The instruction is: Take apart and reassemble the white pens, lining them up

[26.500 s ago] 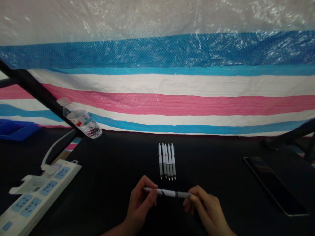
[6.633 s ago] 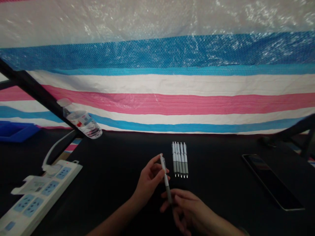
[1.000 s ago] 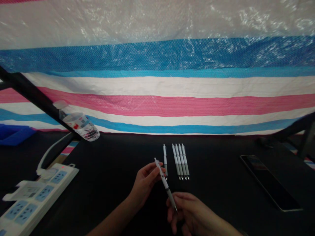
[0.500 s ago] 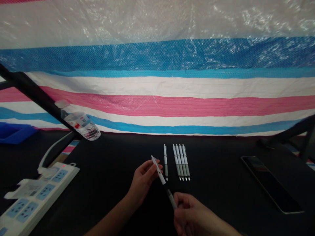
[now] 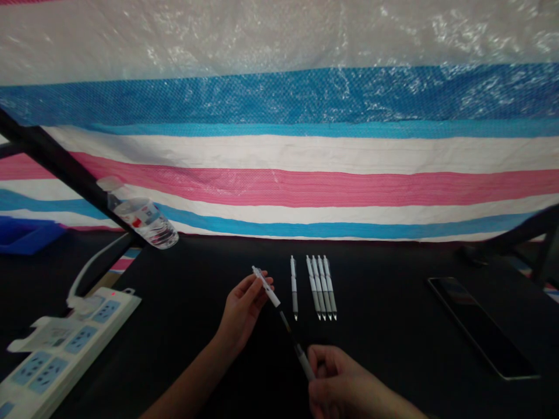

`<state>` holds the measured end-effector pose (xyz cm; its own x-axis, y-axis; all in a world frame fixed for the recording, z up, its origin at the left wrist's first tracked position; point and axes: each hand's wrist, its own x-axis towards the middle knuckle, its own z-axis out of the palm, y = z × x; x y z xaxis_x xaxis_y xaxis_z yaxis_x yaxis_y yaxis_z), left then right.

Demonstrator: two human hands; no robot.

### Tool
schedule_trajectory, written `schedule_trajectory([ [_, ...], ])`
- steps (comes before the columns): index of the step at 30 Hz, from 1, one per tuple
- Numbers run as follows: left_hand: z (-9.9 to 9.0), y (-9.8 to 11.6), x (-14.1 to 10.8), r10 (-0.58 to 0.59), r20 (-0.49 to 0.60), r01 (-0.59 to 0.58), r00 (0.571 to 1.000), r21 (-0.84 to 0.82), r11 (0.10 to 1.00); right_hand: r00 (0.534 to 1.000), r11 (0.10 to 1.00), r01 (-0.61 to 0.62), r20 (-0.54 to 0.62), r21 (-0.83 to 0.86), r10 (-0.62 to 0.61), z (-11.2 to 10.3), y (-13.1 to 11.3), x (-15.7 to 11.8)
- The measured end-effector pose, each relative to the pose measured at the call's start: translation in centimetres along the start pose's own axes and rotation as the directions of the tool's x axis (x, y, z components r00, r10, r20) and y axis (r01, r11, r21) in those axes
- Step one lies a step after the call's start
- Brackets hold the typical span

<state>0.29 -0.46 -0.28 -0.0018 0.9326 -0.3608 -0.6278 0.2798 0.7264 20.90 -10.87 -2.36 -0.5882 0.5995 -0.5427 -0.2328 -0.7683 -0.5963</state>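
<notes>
While my left hand (image 5: 242, 305) pinches the white pen barrel (image 5: 265, 286) and my right hand (image 5: 345, 387) closes on the grey grip section (image 5: 304, 362) above the table's (image 5: 393, 343) near edge, I judge the pen mid-disassembly, needing a straight pull apart.

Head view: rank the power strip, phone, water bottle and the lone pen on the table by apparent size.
1. Power strip, though nearest the camera and cut off by the frame.
2. Phone.
3. Water bottle.
4. Lone pen, thinnest by far.
</notes>
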Motion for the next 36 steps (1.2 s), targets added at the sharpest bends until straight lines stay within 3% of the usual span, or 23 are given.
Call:
schedule_trajectory([
  [11, 0.7, 0.4, -0.7, -0.052, 0.038, 0.051, 0.998, 0.028, 0.998, 1.000, 1.000, -0.001, 0.001, -0.012, 0.001, -0.2, 0.5, 0.4],
  [17, 0.6, -1.2, -2.1, -0.127, 0.206, 0.096, 0.970, 0.153, 0.983, 1.000, 1.000, 0.005, -0.006, 0.020, -0.005, 0.2, -0.1, 0.2],
  [22, 0.2, -2.2, -2.7, -0.141, 0.322, 0.052, 0.936, 0.269, 0.962, 0.996, 0.996, 0.086, -0.029, 0.033, -0.085, 0.1, 0.3, 0.5],
  [36, 0.2, -2.2, -2.7, -0.172, 0.313, 0.079, 0.934, 0.286, 0.955, 0.998, 0.996, 0.060, 0.016, 0.072, -0.061, 0.1, 0.4, 0.5],
])
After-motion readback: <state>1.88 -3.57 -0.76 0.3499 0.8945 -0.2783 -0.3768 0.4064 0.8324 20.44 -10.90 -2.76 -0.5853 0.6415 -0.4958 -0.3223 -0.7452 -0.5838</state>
